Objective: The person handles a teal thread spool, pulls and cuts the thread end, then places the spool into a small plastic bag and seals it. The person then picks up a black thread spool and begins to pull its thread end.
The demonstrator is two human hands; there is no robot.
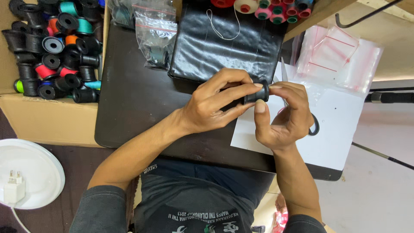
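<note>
two hands (250, 103), one black spool (258, 92), one white sheet (340, 125), one plug (14, 190)

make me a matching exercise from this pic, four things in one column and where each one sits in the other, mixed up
Things:
1. black spool
2. cardboard box of spools
3. white round lid with a plug adapter
4. clear zip bags with red strips

Places:
a. bottom left corner, below the box
b. far right, on the white sheet
c. between the fingers of the left hand and right hand
d. left edge, beside the dark table

Pairs: 1-c, 2-d, 3-a, 4-b
</note>
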